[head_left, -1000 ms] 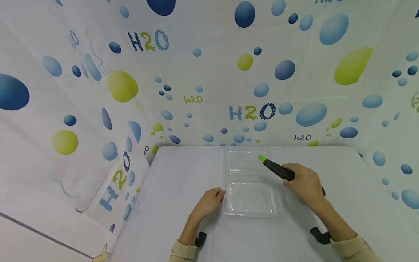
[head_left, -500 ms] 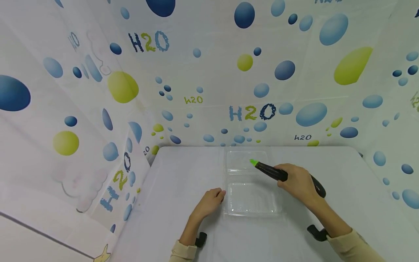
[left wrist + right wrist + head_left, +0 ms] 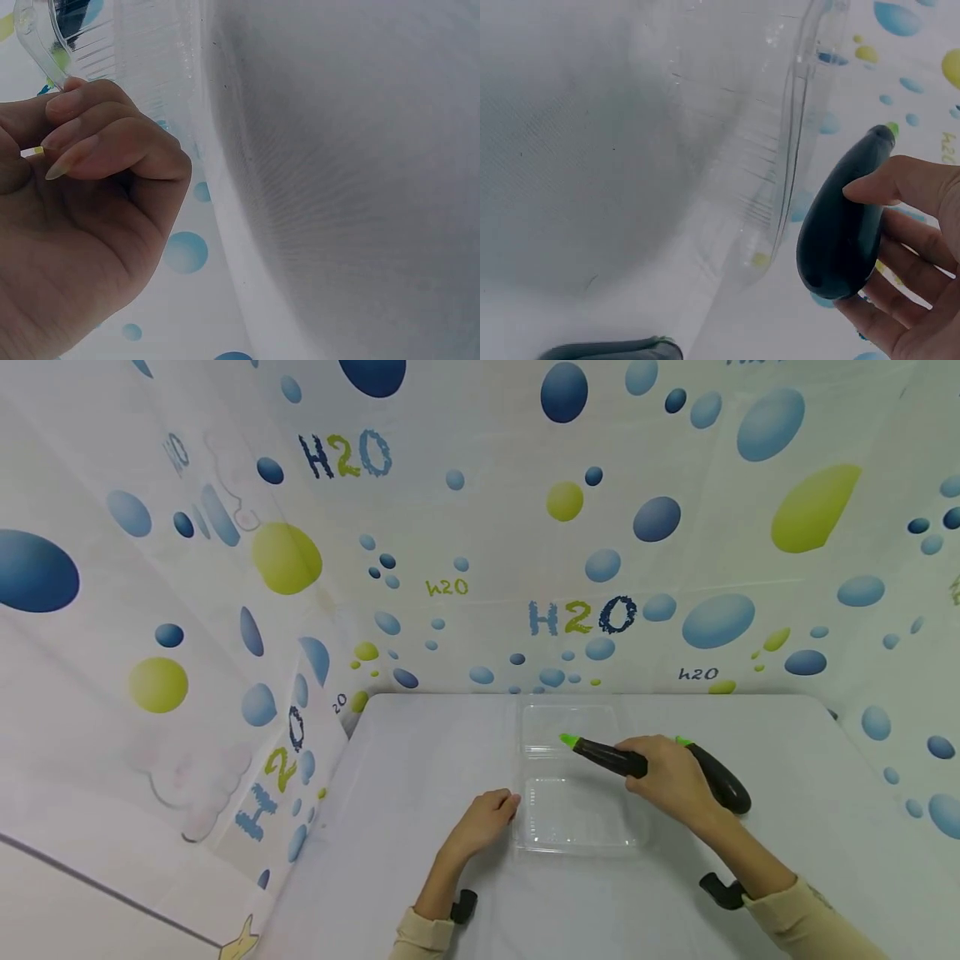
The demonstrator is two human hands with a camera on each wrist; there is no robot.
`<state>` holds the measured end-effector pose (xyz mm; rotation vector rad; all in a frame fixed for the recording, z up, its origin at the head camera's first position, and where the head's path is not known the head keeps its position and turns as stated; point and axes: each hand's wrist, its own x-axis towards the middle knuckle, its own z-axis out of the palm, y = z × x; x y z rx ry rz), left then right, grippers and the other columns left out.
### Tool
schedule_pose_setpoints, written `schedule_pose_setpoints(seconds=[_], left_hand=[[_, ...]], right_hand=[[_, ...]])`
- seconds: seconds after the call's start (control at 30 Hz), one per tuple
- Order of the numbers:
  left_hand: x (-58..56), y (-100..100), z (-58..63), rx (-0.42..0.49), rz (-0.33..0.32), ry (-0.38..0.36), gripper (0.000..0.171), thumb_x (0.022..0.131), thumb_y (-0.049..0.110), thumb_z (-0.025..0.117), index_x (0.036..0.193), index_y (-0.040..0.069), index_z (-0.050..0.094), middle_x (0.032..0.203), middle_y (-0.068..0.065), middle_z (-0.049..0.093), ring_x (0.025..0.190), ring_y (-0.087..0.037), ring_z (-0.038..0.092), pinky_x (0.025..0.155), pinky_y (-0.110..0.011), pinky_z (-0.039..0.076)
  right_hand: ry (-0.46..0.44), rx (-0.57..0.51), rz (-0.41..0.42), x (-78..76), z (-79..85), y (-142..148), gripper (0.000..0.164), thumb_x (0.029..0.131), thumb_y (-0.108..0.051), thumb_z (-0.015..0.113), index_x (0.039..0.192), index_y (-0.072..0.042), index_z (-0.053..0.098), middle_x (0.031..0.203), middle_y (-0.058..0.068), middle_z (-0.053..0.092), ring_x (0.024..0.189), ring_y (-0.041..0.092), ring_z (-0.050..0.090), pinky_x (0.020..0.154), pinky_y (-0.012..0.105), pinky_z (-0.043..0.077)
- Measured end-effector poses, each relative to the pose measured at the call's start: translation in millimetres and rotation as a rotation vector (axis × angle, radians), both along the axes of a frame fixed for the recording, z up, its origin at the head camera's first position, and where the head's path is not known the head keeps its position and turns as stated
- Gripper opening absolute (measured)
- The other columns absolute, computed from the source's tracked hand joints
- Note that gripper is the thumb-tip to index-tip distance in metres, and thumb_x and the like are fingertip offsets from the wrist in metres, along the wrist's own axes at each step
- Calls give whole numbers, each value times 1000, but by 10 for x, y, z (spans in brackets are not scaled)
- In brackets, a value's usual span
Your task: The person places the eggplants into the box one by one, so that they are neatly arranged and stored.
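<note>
A clear plastic clamshell container [image 3: 582,850] lies opened flat on the white table, its lid half [image 3: 547,727] toward the wall. My left hand [image 3: 484,818] holds its left rim; in the left wrist view the fingers of the left hand [image 3: 112,142] are curled, with the thumb and index at the rim. My right hand [image 3: 669,778] grips a dark eggplant [image 3: 609,758] with a bright green stem tip, above the container and pointing left. In the right wrist view the thumb lies across this eggplant [image 3: 840,225]. A second eggplant [image 3: 720,781] lies on the table behind the right hand.
The white table [image 3: 420,735] meets a hanging sheet [image 3: 495,527] printed with blue and green drops at its far edge. The sheet also runs along the left and right sides. Black wrist devices [image 3: 465,906] sit on both forearms.
My right hand has moved left and slightly down with the eggplant, over the container. More of the second eggplant shows now, including its green tip. The left hand stays in place.
</note>
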<state>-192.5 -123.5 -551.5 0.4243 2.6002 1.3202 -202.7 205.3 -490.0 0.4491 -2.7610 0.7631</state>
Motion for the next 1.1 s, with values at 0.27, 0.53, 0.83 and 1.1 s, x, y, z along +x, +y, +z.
schedule_pose_setpoints(seconds=[0.27, 0.53, 0.83, 1.1], left_hand=[[-1, -2, -6, 6, 5, -13, 38, 111, 26, 49, 75, 14, 51, 66, 5, 44, 58, -10, 39, 54, -26, 33], [11, -2, -3, 5, 8, -12, 38, 111, 26, 49, 75, 15, 51, 66, 6, 44, 59, -10, 39, 54, -26, 33], [17, 9, 16, 5, 6, -34, 37, 111, 27, 47, 77, 14, 52, 66, 6, 44, 59, -10, 39, 54, -26, 33], [35, 11, 30, 5, 22, -46, 39, 112, 28, 47, 76, 13, 54, 64, 5, 44, 57, -11, 37, 52, -26, 31]], right_hand=[[4, 32, 36, -26, -57, -71, 48, 73, -5, 89, 120, -9, 77, 119, 11, 75, 108, 33, 69, 84, 52, 57], [6, 51, 54, -56, -89, -125, 48, 74, -6, 90, 120, -11, 77, 119, 9, 75, 109, 32, 68, 86, 53, 56], [12, 74, 81, -65, -153, -203, 48, 72, -5, 91, 118, -10, 77, 118, 9, 75, 110, 32, 68, 89, 52, 56], [-8, 74, 107, -74, -224, -254, 48, 71, -3, 90, 117, -11, 77, 118, 7, 75, 112, 30, 68, 90, 51, 55]])
